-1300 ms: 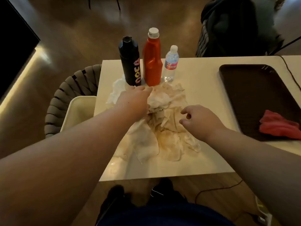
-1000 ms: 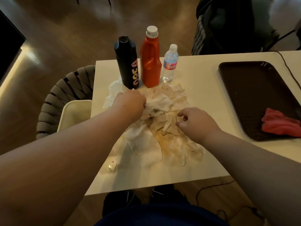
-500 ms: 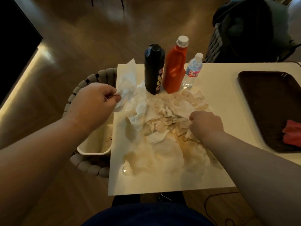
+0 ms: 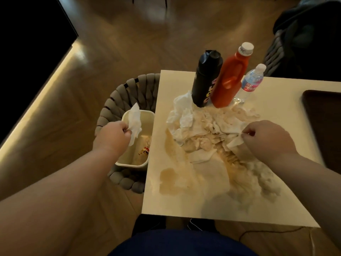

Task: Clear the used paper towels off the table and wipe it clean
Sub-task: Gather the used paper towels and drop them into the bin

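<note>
A heap of crumpled, brown-stained paper towels (image 4: 208, 133) covers the middle of the cream table (image 4: 171, 204), with a wet brown spill (image 4: 168, 177) at its left. My left hand (image 4: 113, 137) is off the table's left edge, pinching one white paper towel (image 4: 135, 122) above a cream waste bin (image 4: 137, 164). My right hand (image 4: 267, 139) rests on the heap's right side, fingers closed on a corner of a towel (image 4: 235, 143).
A black bottle (image 4: 205, 82), an orange bottle (image 4: 229, 80) and a clear water bottle (image 4: 249, 85) stand behind the heap. A dark tray (image 4: 324, 126) lies at the right. A woven chair (image 4: 121, 100) holds the bin; another dark chair (image 4: 304, 43) stands beyond.
My left hand lifted one white towel from the heap and carried it left, over the bin. My right hand closed on a towel at the heap's right side.
</note>
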### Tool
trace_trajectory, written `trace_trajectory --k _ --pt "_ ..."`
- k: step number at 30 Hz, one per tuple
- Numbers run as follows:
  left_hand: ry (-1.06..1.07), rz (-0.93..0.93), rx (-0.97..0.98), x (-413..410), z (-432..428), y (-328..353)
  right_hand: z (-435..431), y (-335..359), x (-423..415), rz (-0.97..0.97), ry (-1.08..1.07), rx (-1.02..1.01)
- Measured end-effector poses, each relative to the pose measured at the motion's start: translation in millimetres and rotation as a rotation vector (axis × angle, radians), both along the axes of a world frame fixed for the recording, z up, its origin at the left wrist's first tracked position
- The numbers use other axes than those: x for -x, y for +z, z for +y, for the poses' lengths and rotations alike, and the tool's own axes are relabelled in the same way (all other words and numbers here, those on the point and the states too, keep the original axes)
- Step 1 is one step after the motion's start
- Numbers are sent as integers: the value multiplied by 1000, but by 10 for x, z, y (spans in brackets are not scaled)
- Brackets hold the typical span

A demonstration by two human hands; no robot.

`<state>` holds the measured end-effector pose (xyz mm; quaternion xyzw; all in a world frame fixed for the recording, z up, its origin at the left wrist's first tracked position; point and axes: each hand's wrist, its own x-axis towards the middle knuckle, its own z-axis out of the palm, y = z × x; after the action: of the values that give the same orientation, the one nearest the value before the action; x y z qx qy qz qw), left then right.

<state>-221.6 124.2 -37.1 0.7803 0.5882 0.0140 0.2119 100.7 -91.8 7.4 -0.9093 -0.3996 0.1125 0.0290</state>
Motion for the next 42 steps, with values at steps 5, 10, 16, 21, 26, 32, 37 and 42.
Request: trace_trajectory --k 5,10,16,21,26,32,37,42 --pt "67 86 148 29 19 -346 -37 111 19 70 -11 -128" --pt "50 58 125 -24 -12 -382 -1 205 48 135 -34 -278" --pt "-101 -163 57 -423 -62 119 231 435 120 266 -69 -439" --pt "-231 -318 22 -813 -174 559 459 553 209 376 -110 -525" --pt "-376 -350 14 -1092 -366 828 680 616 372 525 -132 -582" --pt "-427 -356 -17 -1168 -377 850 842 656 661 686 -99 -613" --pt "-336 -383 -62 -1010 -254 789 922 605 752 767 -69 -566" --pt "-181 -397 -88 -601 69 652 906 575 704 734 -84 -541"
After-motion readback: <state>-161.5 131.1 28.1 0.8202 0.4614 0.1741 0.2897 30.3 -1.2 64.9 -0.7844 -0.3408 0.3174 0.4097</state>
